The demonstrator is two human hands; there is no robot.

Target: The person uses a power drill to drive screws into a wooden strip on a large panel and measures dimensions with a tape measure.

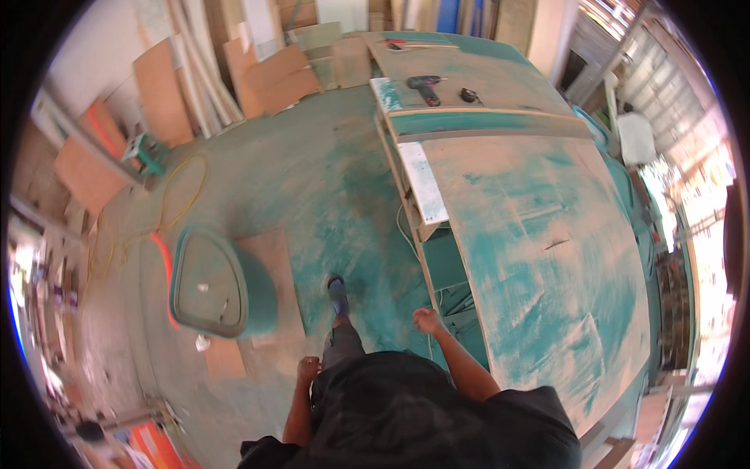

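My left hand [309, 368] hangs at my side by my dark trousers, its fingers curled in and no object showing in it. Further forward, my right hand [426, 320] is raised beside the long edge of the worktable, also curled closed with nothing visible in it. Neither hand touches the table. The worktable [539, 234] has a broad tan top smeared with blue-green dust. On its far part lie a cordless drill [426, 88] and a small black tape measure [469, 96], well out of reach of both hands.
A grey-green bin [262, 289] stands on the floor to the left, an orange hose [162, 258] beside it. A yellow cord [183, 195] and a green stool [147, 154] are beyond. Boards [164, 90] lean on the far wall. My foot [337, 295] is on the dusty floor.
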